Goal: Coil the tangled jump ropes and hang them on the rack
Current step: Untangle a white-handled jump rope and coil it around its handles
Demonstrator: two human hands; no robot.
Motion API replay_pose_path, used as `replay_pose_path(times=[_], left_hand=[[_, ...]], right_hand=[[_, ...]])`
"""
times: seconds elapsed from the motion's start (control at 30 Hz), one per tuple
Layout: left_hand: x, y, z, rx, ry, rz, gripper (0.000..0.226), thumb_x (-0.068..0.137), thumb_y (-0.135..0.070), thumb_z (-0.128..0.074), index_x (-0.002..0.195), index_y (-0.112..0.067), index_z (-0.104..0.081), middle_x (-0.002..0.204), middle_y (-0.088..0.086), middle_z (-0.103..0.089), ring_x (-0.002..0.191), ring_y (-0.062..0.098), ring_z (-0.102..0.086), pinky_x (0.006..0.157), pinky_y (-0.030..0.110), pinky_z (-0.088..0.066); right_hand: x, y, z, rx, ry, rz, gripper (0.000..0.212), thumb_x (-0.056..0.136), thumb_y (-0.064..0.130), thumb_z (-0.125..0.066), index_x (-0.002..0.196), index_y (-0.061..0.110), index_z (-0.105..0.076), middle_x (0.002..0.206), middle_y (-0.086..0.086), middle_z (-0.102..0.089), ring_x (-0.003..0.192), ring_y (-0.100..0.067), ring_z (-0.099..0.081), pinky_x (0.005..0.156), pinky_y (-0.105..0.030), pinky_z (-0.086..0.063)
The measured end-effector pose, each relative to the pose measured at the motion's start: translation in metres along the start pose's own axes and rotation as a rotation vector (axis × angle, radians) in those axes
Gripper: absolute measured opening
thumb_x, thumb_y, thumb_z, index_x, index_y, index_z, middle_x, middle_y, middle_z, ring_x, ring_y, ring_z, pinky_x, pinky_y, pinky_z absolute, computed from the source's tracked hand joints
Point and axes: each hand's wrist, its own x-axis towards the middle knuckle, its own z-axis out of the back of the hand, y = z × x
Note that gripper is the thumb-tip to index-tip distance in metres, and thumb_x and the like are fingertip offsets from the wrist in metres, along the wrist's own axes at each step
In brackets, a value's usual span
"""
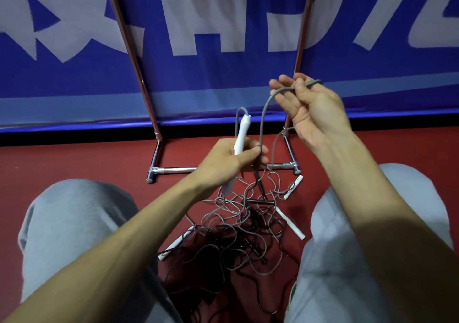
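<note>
On the red floor (99,163) between the knees (74,218), the tangled jump ropes (238,225) sit heaped just in front of the rack (178,169). So the left hand (231,160) has its grip closed round a white handle (242,133), and the right hand (308,109) pinches the gray rope (264,114) arching between them

Blue banner (223,79), white characters, cropped, unreadable

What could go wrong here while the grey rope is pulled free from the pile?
1. The rope in the right hand runs down into the tangle; a hard pull may tighten knots.
2. Loose handles at the edge of the tangle could catch on the rack foot.
</note>
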Motion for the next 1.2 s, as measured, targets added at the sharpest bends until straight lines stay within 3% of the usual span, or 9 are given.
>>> replay_pose_path(times=[0.1, 0.27, 0.4, 0.6, 0.73, 0.83, 0.93, 1.03, 1.2], left_hand=[[-0.002, -0.005, -0.001, -0.034, -0.027, -0.043, 0.015, 0.098, -0.002, -0.048, 0.09, -0.002, -0.061, 0.079, 0.009, -0.068, 0.072, 0.017, -0.069, 0.07, 0.023, -0.056], [-0.004, -0.018, 0.007, -0.237, -0.157, -0.091, 0.016, 0.099, -0.006, -0.046, 0.092, -0.006, -0.061, 0.077, 0.007, -0.07, 0.075, 0.022, -0.072, 0.069, 0.028, -0.059], [-0.005, -0.034, 0.02, -0.49, -0.241, -0.13, 0.014, 0.099, -0.009, -0.045, 0.095, -0.009, -0.058, 0.077, 0.004, -0.073, 0.08, 0.021, -0.072, 0.072, 0.029, -0.059], [-0.008, -0.048, 0.041, -0.879, -0.26, -0.202, 0.012, 0.101, -0.01, -0.044, 0.1, -0.006, -0.056, 0.082, 0.007, -0.074, 0.086, 0.023, -0.073, 0.071, 0.029, -0.059], [-0.011, -0.053, 0.051, -1.195, -0.23, -0.22, 0.018, 0.101, -0.007, -0.043, 0.096, -0.002, -0.059, 0.086, 0.012, -0.073, 0.082, 0.026, -0.073, 0.077, 0.034, -0.06], [-0.014, -0.055, 0.058, -1.345, -0.22, -0.226, 0.017, 0.099, -0.003, -0.045, 0.095, 0.001, -0.061, 0.09, 0.016, -0.072, 0.081, 0.029, -0.073, 0.075, 0.037, -0.06], [-0.013, -0.054, 0.061, -1.313, -0.216, -0.203, 0.015, 0.099, -0.004, -0.046, 0.101, 0.001, -0.06, 0.093, 0.017, -0.072, 0.085, 0.029, -0.072, 0.078, 0.036, -0.06], [-0.008, -0.048, 0.058, -1.04, -0.276, -0.141, 0.015, 0.101, -0.009, -0.045, 0.107, -0.006, -0.058, 0.097, 0.01, -0.074, 0.089, 0.022, -0.072, 0.074, 0.028, -0.059], [-0.003, -0.037, 0.039, -0.579, -0.313, -0.068, 0.014, 0.099, -0.009, -0.048, 0.108, -0.012, -0.058, 0.106, 0.006, -0.071, 0.092, 0.018, -0.071, 0.071, 0.025, -0.059]], right_hand=[[0.003, -0.003, 0.004, -0.027, -0.023, -0.009, 0.015, 0.1, -0.002, -0.037, 0.091, 0.002, -0.048, 0.084, -0.016, -0.067, 0.072, -0.023, -0.073, 0.061, -0.025, -0.057], [0.004, -0.018, 0.005, -0.218, -0.008, -0.079, 0.006, 0.096, -0.005, -0.046, 0.093, -0.001, -0.05, 0.097, -0.02, -0.064, 0.074, -0.027, -0.072, 0.066, -0.028, -0.06], [0.0, -0.034, 0.0, -0.592, 0.097, -0.15, 0.017, 0.097, 0.0, -0.044, 0.111, 0.001, -0.054, 0.097, -0.011, -0.067, 0.07, -0.018, -0.071, 0.07, -0.029, -0.059], [-0.01, -0.061, 0.001, -1.139, 0.516, -0.27, 0.035, 0.086, -0.019, -0.041, 0.099, 0.005, -0.063, 0.091, -0.008, -0.068, 0.079, -0.012, -0.065, 0.079, -0.021, -0.053], [-0.014, -0.076, 0.008, -1.458, 0.803, -0.368, 0.02, 0.089, -0.002, -0.055, 0.087, 0.013, -0.069, 0.098, -0.013, -0.073, 0.093, -0.028, -0.067, 0.095, -0.044, -0.049], [-0.014, -0.078, 0.006, -1.385, 0.772, -0.467, 0.019, 0.095, 0.0, -0.05, 0.087, 0.008, -0.066, 0.088, -0.007, -0.072, 0.085, -0.017, -0.065, 0.083, -0.035, -0.052], [-0.012, -0.074, 0.003, -1.24, 0.571, -0.36, 0.023, 0.097, -0.001, -0.045, 0.085, 0.01, -0.061, 0.078, -0.007, -0.069, 0.073, -0.013, -0.067, 0.068, -0.027, -0.052], [-0.012, -0.063, -0.001, -0.96, 0.387, -0.266, 0.019, 0.097, -0.004, -0.045, 0.087, 0.009, -0.056, 0.075, -0.01, -0.067, 0.064, -0.013, -0.07, 0.058, -0.024, -0.057], [-0.015, -0.033, -0.009, -0.596, 0.322, -0.153, 0.011, 0.093, 0.002, -0.051, 0.086, 0.009, -0.055, 0.068, -0.004, -0.07, 0.064, -0.02, -0.072, 0.057, -0.026, -0.059]])
